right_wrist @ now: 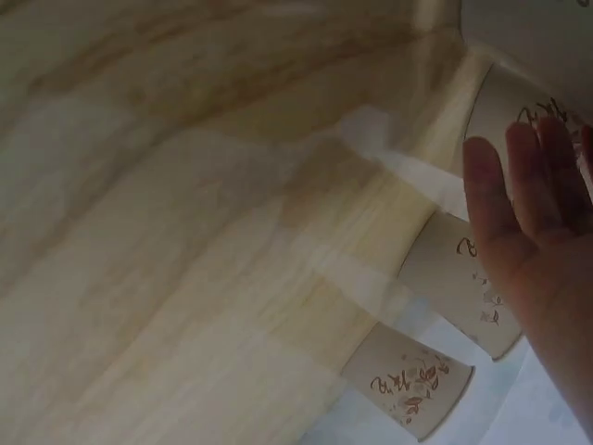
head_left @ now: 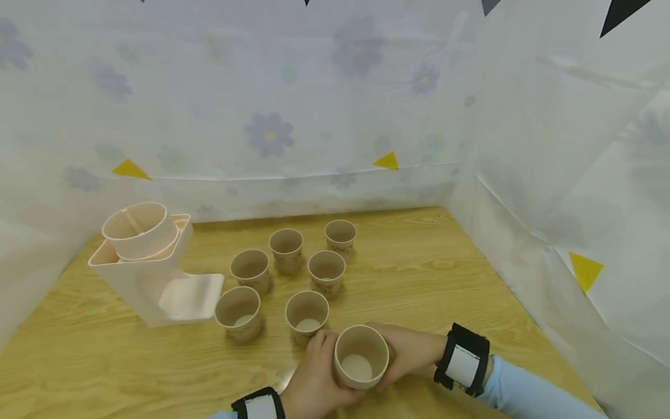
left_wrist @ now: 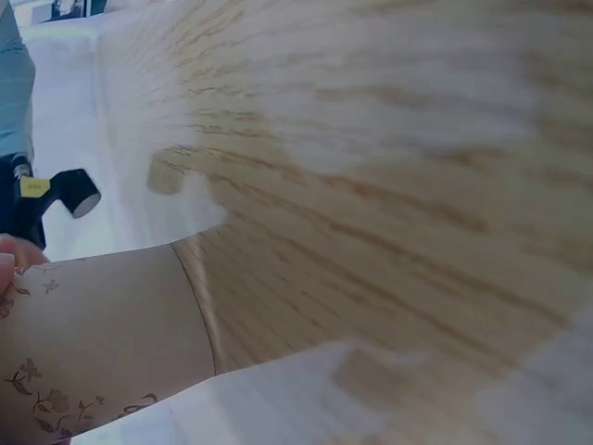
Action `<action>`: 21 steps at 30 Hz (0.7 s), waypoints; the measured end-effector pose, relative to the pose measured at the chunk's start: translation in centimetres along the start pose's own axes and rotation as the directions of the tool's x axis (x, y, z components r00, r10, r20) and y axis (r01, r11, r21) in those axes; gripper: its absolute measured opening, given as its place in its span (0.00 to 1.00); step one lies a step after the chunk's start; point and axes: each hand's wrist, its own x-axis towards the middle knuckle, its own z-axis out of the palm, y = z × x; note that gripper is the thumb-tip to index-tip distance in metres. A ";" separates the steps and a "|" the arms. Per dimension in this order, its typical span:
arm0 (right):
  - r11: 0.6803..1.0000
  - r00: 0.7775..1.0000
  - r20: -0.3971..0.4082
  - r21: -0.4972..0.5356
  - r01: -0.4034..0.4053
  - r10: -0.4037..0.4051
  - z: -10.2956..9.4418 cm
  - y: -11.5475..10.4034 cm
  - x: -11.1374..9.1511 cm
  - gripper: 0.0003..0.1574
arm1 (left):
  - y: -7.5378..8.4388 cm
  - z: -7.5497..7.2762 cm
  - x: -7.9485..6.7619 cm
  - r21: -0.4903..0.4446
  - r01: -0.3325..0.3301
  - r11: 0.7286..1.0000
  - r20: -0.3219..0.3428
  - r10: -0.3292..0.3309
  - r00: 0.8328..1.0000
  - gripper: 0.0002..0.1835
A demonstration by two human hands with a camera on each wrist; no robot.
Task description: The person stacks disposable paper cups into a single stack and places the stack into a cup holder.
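Note:
Both hands hold a beige paper cup (head_left: 361, 358), its open mouth up, near the front of the table. My left hand (head_left: 316, 375) grips its left side, thumb along the rim side. From the right, my right hand (head_left: 410, 352) reaches round it, with fingers behind and thumb in front. In the left wrist view the cup (left_wrist: 102, 334) shows a brown floral print. Several slightly bent fingers of my right hand (right_wrist: 537, 222) show in the right wrist view. Just beyond the left hand stands another paper cup (head_left: 306, 317).
More upright paper cups stand in loose rows further back, among them a front-left cup (head_left: 239, 314) and a far cup (head_left: 341, 235). A pale pink plastic stand (head_left: 157, 285) with a round, cup-shaped piece (head_left: 141, 230) in its top is at left. White flowered sheeting (head_left: 314, 105) encloses the wooden table (head_left: 419, 262).

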 end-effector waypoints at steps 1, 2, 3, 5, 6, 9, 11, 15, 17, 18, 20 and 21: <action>1.000 1.000 -0.008 0.005 0.005 -0.005 0.2 0.1 0.1 0.51 | 0.0 -0.1 0.0 0.020 0.000 1.000 -0.002 0.000 1.000 0.37; 1.000 1.000 -0.012 0.016 0.007 -0.007 0.3 0.2 0.2 0.50 | 0.1 -0.1 0.0 0.037 -0.003 0.999 0.000 0.003 1.000 0.38; 1.000 1.000 -0.015 0.018 0.012 -0.012 0.4 0.3 0.3 0.50 | 0.2 -0.2 -0.1 0.055 -0.008 0.998 0.008 0.008 1.000 0.39; 1.000 1.000 -0.022 -0.006 0.018 -0.018 0.6 0.3 0.2 0.50 | 0.6 -0.8 -0.3 0.115 -0.013 0.993 0.038 0.009 0.999 0.45; 1.000 1.000 -0.025 -0.016 0.019 -0.019 0.6 0.2 0.2 0.49 | 0.9 -1.2 -0.5 0.150 -0.019 0.988 0.050 0.012 0.999 0.47; 0.999 0.999 -0.045 -0.046 0.006 -0.008 0.8 0.1 0.3 0.48 | 2.1 -3.4 -0.9 0.273 -0.069 0.960 0.029 0.063 0.998 0.48; 0.998 0.998 -0.061 -0.054 -0.011 0.007 0.7 0.0 0.3 0.48 | 2.8 -5.0 -0.5 0.344 -0.105 0.933 -0.034 0.124 0.992 0.43; 0.999 0.997 -0.075 -0.035 -0.035 0.033 0.7 -0.1 0.4 0.47 | 2.9 -7.5 1.5 0.448 -0.095 0.889 -0.101 0.156 0.982 0.38; 0.999 0.995 -0.088 -0.037 -0.039 0.036 0.5 -0.1 0.3 0.46 | 2.6 -8.1 3.0 0.485 -0.049 0.873 -0.059 0.089 0.994 0.38; 0.998 0.995 -0.096 -0.038 -0.041 0.037 0.5 -0.1 0.3 0.46 | 2.4 -8.3 3.6 0.497 -0.025 0.867 -0.035 0.049 0.998 0.39; 0.998 0.993 -0.111 -0.042 -0.041 0.036 0.5 0.1 0.3 0.46 | 1.9 -8.6 4.4 0.501 0.022 0.865 0.007 -0.030 1.000 0.38; 0.998 0.993 -0.117 -0.043 -0.039 0.034 0.5 0.1 0.3 0.46 | 1.7 -8.7 4.7 0.501 0.039 0.864 0.022 -0.058 0.998 0.39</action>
